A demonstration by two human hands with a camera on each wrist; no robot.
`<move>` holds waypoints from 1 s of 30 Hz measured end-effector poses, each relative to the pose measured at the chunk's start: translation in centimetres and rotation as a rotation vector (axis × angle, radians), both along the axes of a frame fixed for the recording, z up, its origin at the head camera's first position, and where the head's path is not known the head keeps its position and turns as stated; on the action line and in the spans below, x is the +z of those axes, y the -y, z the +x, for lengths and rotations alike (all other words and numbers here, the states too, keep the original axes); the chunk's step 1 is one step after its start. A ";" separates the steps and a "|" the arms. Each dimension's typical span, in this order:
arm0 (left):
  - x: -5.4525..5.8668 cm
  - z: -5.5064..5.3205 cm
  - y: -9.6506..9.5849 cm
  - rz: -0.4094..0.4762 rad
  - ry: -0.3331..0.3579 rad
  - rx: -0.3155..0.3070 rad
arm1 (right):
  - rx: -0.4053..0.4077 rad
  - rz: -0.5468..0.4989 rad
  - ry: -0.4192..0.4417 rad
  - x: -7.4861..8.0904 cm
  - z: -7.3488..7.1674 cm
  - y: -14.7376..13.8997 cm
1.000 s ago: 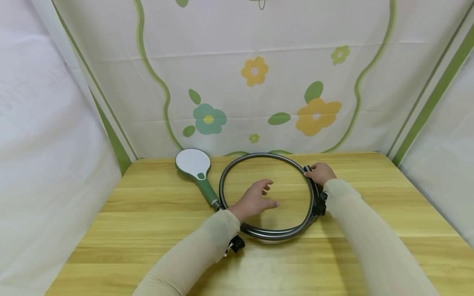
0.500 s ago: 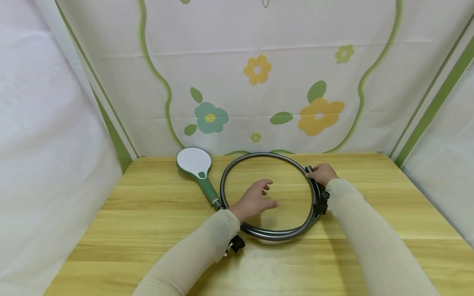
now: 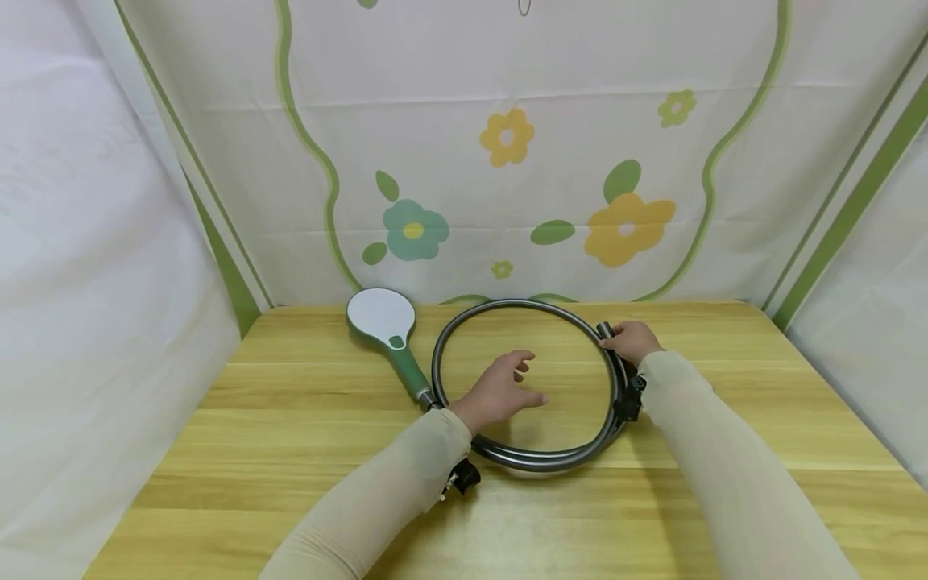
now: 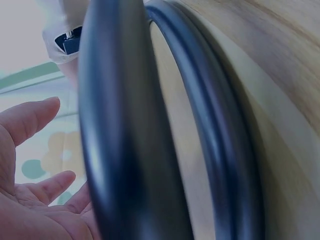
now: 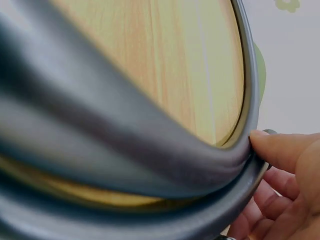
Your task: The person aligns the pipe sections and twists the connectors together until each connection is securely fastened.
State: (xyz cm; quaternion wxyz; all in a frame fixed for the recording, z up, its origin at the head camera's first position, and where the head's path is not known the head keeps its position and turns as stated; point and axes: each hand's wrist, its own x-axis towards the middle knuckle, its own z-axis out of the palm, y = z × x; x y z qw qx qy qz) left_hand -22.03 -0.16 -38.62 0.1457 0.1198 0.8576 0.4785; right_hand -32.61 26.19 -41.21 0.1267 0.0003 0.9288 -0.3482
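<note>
A grey shower hose [image 3: 532,465] lies coiled in a wide loop on the wooden table. Near its short end at the loop's right side, my right hand [image 3: 632,342] pinches it between thumb and fingers. In the right wrist view the thumb [image 5: 280,150] presses against the hose [image 5: 210,170]. My left hand [image 3: 500,392] reaches over the loop's left part, thumb and fingers apart and holding nothing. The left wrist view shows that hand [image 4: 35,200] beside the hose [image 4: 130,130]. A green hand shower [image 3: 408,370] with a white face lies left of the loop, its handle end meeting the hose.
The wooden table [image 3: 290,475] runs back to a white curtain [image 3: 435,72] with printed flowers. White cloth [image 3: 94,266] hangs at the left side and more at the right. Small black wrist cameras sit at both cuffs.
The head view has shifted very slightly. Both hands, the hose and the hand shower keep their places.
</note>
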 end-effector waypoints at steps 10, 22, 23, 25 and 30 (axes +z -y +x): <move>0.1 0.1 0.1 0.002 0.003 0.015 | -0.007 -0.029 -0.018 -0.1 0.1 0.0; 0.3 0.2 0.1 0.018 0.004 0.014 | -0.035 -0.147 0.023 -0.3 -0.2 -0.7; 0.3 0.2 0.1 0.019 0.005 0.015 | -0.039 -0.164 0.035 -0.2 -0.1 -0.7; 0.4 0.3 0.1 0.019 0.006 0.017 | -0.044 -0.193 0.056 0.1 0.0 -0.6; 0.6 0.4 0.1 0.021 0.008 0.019 | -0.048 -0.220 0.079 0.5 0.3 -0.6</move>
